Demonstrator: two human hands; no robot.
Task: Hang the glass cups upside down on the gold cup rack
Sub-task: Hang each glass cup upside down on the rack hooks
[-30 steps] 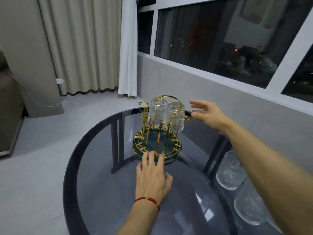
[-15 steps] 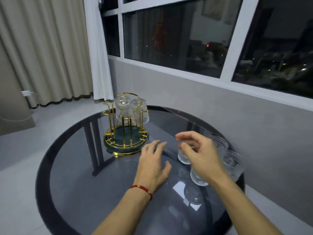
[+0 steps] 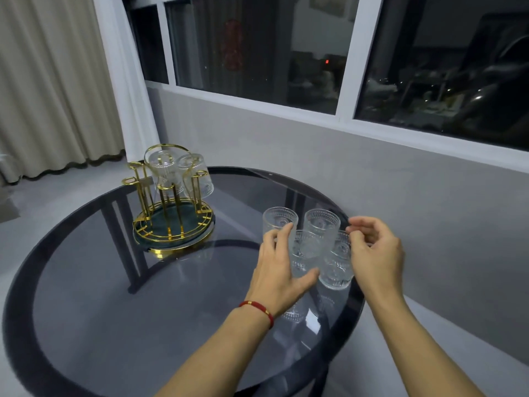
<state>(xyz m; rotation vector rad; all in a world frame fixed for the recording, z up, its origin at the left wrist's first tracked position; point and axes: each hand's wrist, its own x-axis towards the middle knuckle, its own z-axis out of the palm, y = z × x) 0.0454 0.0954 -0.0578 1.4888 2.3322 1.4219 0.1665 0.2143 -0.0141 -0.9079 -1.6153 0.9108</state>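
Neither hand has closed on a cup. Left hand, red cord bracelet at the wrist, reaches into the cluster of four upright glass cups with fingers spread: its fingertips lie against the near side of the rear-left cup, and its thumb extends toward the base of the front-left cup; whether the fingers actually press on the glass cannot be told. Right hand, at 3 o'clock of the cluster, is loosely curled with fingers apart, its fingertips just beside the rim of the front-right cup; contact cannot be confirmed. Rear-right cup stands between the two hands, untouched.

All four cups stand close together near the 3 o'clock edge of the round smoked-glass table. Gold cup rack stands well apart at about 10 o'clock of the cluster, on its dark green base, with two hung cups inverted over its far pegs; the near pegs are bare.

Compared with half a second earlier, the left hand has moved off the open tabletop beside the rack and into the cluster, the right hand has drawn out to the right flank, and all four cups show clearly. The rack and its load are unchanged.
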